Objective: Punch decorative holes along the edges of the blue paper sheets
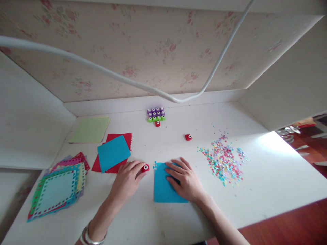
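Observation:
My left hand (129, 178) grips a small red craft punch (145, 167) between thumb and fingers, just left of a blue paper sheet (163, 190). Spread over that sheet's upper right part, my right hand (185, 178) lies with its fingers apart. Tiny blue cut-outs (154, 165) lie at the sheet's upper left corner, in the gap beside the punch. Behind my left hand, another blue sheet (113, 153) rests on red paper (97, 166) with a patterned edge.
A stack of punched coloured papers (57, 194) sits at left, pale green sheets (89, 130) behind it. Rows of purple and green punches (156, 114) stand near the wall, with a red punch (157, 124) in front. Another red punch (188, 137) lies near scattered confetti (224, 161).

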A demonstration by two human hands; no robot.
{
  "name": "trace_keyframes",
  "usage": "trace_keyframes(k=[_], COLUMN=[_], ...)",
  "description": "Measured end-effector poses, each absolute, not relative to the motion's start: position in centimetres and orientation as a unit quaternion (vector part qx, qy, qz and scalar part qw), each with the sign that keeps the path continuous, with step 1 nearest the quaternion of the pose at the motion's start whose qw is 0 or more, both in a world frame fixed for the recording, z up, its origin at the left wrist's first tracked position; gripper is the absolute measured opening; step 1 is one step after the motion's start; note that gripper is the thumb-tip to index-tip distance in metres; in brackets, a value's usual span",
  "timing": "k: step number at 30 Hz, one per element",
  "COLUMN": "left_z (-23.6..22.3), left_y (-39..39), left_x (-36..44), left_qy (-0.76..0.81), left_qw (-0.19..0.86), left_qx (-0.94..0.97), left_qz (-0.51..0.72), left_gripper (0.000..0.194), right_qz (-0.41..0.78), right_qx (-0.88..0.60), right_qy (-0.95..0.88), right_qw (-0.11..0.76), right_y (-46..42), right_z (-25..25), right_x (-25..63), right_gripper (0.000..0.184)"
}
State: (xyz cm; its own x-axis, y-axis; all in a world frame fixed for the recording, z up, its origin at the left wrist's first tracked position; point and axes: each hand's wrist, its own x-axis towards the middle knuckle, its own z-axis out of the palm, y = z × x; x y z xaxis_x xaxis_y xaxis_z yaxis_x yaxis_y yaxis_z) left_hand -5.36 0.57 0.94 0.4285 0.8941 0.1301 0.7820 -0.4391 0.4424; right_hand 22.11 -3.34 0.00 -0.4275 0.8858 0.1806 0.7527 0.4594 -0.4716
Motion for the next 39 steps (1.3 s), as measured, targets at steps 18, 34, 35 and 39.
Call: trace_keyframes(k=[18,34,35,39], left_z=[1.7,0.2,0.2,0.1], left_y=[-3.8,-6.5,-6.5,-6.2], left_x=[-1.8,-0.9,-0.7,-0.3], left_qy=[0.428,0.417,0.422,0.433], left_qw=[0.198,0.086,0.086,0.094], left_qx=[0.836,0.884,0.882,0.873], left_qz=[0.280,0.192,0.193,0.203], left_gripper=[0.028,0.030,0.030,0.030], right_qz=[0.376,0.136,0.135,0.121], right_qx=[-0.563,-0.784,-0.784,-0.782], right_qy=[-0.614,-0.508,-0.511,-0.514], right_qw=[0.407,0.329,0.326,0.332], right_y=[-3.2,6.2,6.1,5.9], right_z=[4.3,0.0,-0.1,0.3], right_x=[21.7,30.6,30.7,30.9], right_gripper=[0.022,0.035,0.035,0.038])
